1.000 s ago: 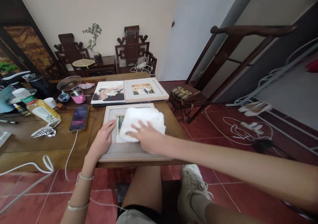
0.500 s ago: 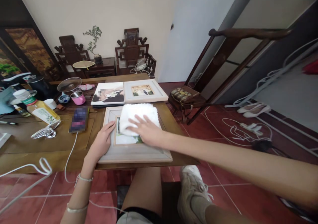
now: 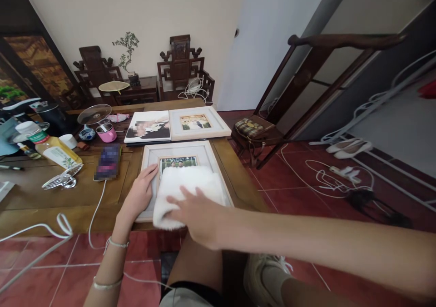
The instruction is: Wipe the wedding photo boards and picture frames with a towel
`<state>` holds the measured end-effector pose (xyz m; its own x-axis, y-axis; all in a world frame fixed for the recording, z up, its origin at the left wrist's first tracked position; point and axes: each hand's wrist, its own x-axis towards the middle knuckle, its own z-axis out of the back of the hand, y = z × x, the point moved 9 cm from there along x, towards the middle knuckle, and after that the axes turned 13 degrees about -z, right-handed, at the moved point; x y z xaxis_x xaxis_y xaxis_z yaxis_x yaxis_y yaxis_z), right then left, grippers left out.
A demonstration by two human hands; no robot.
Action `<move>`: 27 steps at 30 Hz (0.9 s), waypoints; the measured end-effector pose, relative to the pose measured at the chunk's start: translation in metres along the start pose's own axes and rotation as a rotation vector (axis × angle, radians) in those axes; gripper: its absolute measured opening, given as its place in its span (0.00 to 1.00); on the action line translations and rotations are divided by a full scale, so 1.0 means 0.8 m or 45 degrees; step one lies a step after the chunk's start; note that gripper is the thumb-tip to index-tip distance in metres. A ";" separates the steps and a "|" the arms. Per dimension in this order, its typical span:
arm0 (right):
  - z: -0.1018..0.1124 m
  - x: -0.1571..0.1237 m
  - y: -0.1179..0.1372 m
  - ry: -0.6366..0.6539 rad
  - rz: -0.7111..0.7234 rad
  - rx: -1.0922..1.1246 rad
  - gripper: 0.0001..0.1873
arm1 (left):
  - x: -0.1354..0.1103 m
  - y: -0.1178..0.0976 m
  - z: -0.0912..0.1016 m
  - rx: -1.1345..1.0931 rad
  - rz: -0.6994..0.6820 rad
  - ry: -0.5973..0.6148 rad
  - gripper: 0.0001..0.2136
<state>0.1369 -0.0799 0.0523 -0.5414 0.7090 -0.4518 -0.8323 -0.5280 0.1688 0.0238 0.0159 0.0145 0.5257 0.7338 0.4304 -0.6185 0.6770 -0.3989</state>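
A pale wooden picture frame (image 3: 150, 152) with a photo (image 3: 178, 163) lies flat at the near edge of the wooden table (image 3: 51, 193). My left hand (image 3: 139, 193) rests flat on the frame's left side, fingers stretched out. My right hand (image 3: 194, 211) presses flat on a folded white cloth (image 3: 184, 186) that covers the frame's lower half and hangs slightly over the table's edge. The lower part of the photo is hidden under the cloth.
A second framed photo (image 3: 199, 122) and a photo print (image 3: 149, 127) lie behind. To the left are a phone (image 3: 108, 161) with a white cable, a pink mug (image 3: 106, 133), a bottle (image 3: 51, 149) and clips. A dark wooden chair (image 3: 272, 116) stands right.
My right hand has dragged the white cloth from the upper part of the frame down toward me, uncovering the top of the photo. My left hand has stayed on the frame's left side.
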 end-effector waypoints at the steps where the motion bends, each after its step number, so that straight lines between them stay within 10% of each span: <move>1: -0.002 -0.011 0.012 0.040 0.038 0.031 0.39 | 0.000 -0.001 0.001 0.002 0.004 0.003 0.24; 6: -0.001 -0.009 0.015 -0.004 0.085 0.001 0.37 | 0.002 -0.003 0.002 -0.005 0.002 0.007 0.24; 18: 0.072 0.117 -0.122 -0.576 -0.270 -0.422 0.38 | 0.002 0.000 -0.001 -0.009 -0.039 0.021 0.25; 27: 0.013 0.037 -0.020 -0.074 -0.071 -0.241 0.43 | 0.000 -0.003 0.001 -0.001 -0.027 -0.004 0.24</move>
<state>0.1330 -0.0457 0.0450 -0.5056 0.7624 -0.4039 -0.8269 -0.5618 -0.0254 0.0250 0.0142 0.0158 0.5370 0.7188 0.4415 -0.6067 0.6927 -0.3900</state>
